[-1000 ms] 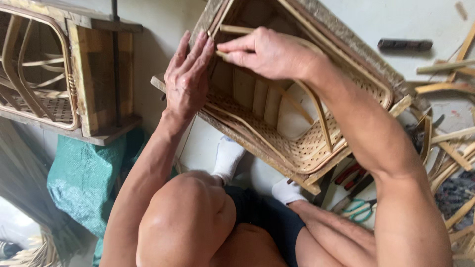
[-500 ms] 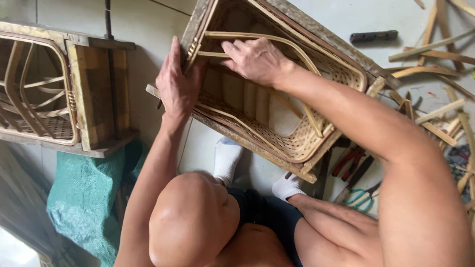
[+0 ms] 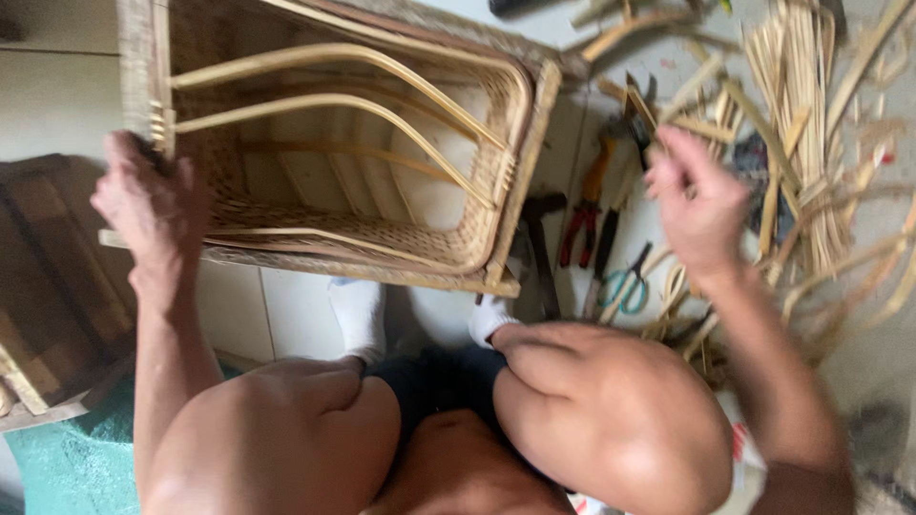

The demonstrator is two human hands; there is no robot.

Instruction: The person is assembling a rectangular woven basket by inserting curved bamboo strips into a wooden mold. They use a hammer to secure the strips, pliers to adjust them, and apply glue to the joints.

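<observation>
While left hand (image 3: 153, 205) grips woven basket frame (image 3: 353, 153) edge, right hand (image 3: 697, 205) hovers open, empty, over tools (image 3: 596, 205)

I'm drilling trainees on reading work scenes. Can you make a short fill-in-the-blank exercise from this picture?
1. The left hand grips the frame of the woven ____.
2. The right hand hovers over the tools, holding ____.
3. The pliers on the floor have ____ handles.
4. Both feet wear white ____.

Missing words: basket; nothing; red; socks
</observation>
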